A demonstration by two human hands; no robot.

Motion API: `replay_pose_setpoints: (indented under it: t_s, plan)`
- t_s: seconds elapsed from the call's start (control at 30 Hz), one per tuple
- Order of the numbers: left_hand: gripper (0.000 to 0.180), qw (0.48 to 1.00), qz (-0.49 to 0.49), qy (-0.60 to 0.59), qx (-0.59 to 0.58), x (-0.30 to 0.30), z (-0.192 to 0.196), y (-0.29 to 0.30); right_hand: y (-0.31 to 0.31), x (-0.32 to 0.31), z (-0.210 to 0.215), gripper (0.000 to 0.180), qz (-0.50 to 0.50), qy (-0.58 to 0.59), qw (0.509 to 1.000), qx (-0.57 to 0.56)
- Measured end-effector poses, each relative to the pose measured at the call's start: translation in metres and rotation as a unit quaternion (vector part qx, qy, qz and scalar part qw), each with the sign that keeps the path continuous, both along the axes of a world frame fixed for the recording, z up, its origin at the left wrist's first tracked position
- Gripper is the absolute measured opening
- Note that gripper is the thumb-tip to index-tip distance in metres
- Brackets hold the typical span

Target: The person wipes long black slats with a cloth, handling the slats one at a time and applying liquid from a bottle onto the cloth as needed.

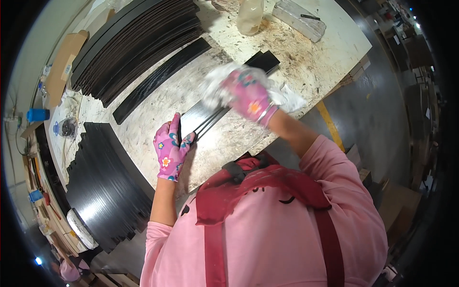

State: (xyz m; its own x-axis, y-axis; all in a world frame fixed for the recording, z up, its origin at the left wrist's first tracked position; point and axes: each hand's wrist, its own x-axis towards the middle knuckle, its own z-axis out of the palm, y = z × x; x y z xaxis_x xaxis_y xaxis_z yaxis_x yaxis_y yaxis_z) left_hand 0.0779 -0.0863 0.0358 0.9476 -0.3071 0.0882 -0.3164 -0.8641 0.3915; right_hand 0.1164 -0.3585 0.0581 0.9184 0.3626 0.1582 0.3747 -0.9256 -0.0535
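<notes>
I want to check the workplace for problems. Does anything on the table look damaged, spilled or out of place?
The table top is badly stained and scuffed all over, most around the bottle. Otherwise nothing stands out: the left hand steadies the black strip, the right hand presses a white cloth on it, and the strip stacks lie orderly.

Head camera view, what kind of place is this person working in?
Probably a workshop or small factory finishing bench. A stained, scuffed worktable carries stacks of black strips, and the gloved right hand rubs a white rag over one black strip.
</notes>
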Motion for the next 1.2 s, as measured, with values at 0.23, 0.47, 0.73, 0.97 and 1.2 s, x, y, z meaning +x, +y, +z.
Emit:
replay_pose_setpoints:
  t_s: [0.23, 0.47, 0.73, 0.97, 1.2]
  plan:
    - [0.065, 1.000, 0.003, -0.003, -0.031, -0.005, -0.003, -0.004, -0.048, 0.045, -0.051, 0.031, -0.198, 0.102, 0.961, 0.162]
    - [0.064, 1.000, -0.006, -0.002, -0.027, -0.007, 0.004, -0.011, -0.125, 0.065, -0.035, 0.028, -0.094, -0.120, 0.988, 0.036]
    - [0.099, 0.977, 0.104, 0.009, -0.185, -0.030, -0.015, 0.029, -0.214, 0.041, 0.022, 0.063, -0.279, 0.087, 0.837, 0.463]
    - [0.057, 0.806, 0.203, 0.199, -0.520, -0.045, -0.007, 0.007, -0.095, 0.053, 0.004, 0.051, -0.170, -0.028, 0.964, 0.200]
    - [0.059, 0.880, 0.175, 0.128, -0.422, -0.046, -0.043, 0.026, 0.120, -0.037, 0.025, 0.047, 0.233, 0.142, 0.962, 0.004]
